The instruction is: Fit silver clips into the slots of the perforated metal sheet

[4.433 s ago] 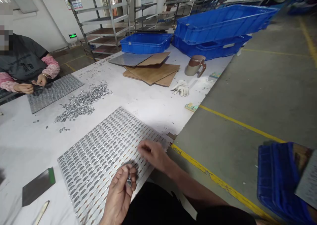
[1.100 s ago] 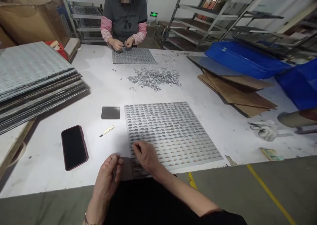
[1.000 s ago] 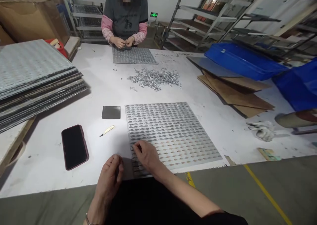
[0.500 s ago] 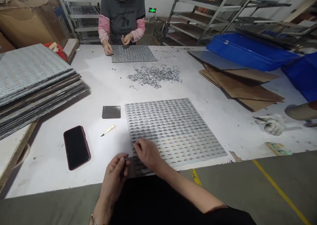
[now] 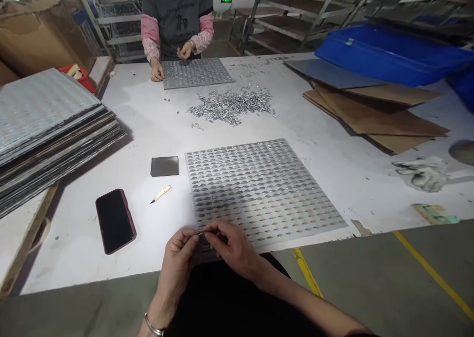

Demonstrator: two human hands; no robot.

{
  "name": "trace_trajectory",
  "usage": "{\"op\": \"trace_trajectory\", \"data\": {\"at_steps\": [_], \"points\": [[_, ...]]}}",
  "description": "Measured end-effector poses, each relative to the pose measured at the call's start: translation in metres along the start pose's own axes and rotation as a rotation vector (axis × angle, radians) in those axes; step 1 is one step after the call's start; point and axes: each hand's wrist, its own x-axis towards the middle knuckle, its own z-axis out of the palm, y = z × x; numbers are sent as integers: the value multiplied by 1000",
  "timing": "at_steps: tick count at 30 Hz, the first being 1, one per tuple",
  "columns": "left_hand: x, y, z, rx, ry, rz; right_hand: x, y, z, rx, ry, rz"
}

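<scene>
My left hand (image 5: 180, 250) and my right hand (image 5: 232, 245) meet fingertip to fingertip over the near left corner of a flat sheet (image 5: 326, 222). Thumbs and index fingers are pinched together, with a small silvery piece (image 5: 202, 233) just showing between them; its shape is mostly hidden. Rows of small grey leaf-shaped pieces cover the sheet's far part, while the nearer rows show orange-brown marks on a pale surface. Beyond the sheet lies a loose pile of small silvery oval pieces (image 5: 231, 105).
Left of the sheet are a dark rectangular block (image 5: 165, 166), a small pale-handled knife (image 5: 161, 194) and a phone (image 5: 115, 221). Stacked sheets (image 5: 55, 129) stand farther left. Cardboard (image 5: 381, 114), a blue bin (image 5: 388, 53) and gloves (image 5: 422, 173) lie right. Opposite, a co-worker (image 5: 177, 25) handles another sheet (image 5: 198, 73).
My right hand has moved down off the sheet's left edge to meet my left fingertips. My left hand has shifted slightly right. The camera view has tilted down a little.
</scene>
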Motion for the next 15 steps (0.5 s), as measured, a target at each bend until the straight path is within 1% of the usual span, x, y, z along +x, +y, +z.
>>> {"op": "trace_trajectory", "data": {"at_steps": [3, 4, 6, 8, 10, 12, 15], "points": [[2, -3, 10, 24, -46, -27, -8, -1, -6, 71, -40, 55], [3, -4, 12, 29, -41, -29, -6, 1, -8, 66, -34, 67], [5, -3, 14, 20, 5, -17, 2, 6, -10, 1, 29, 66], [7, 1, 12, -36, 51, 12, 14, 13, -10, -107, 127, 40], [9, 6, 8, -100, 51, 40, 25, 21, -6, -212, 176, 23], [9, 10, 3, -136, 37, 46, 33, 26, -1, -308, 168, 23], [7, 11, -5, -152, 35, 25, 38, 30, 6, -431, 151, 30]]}}
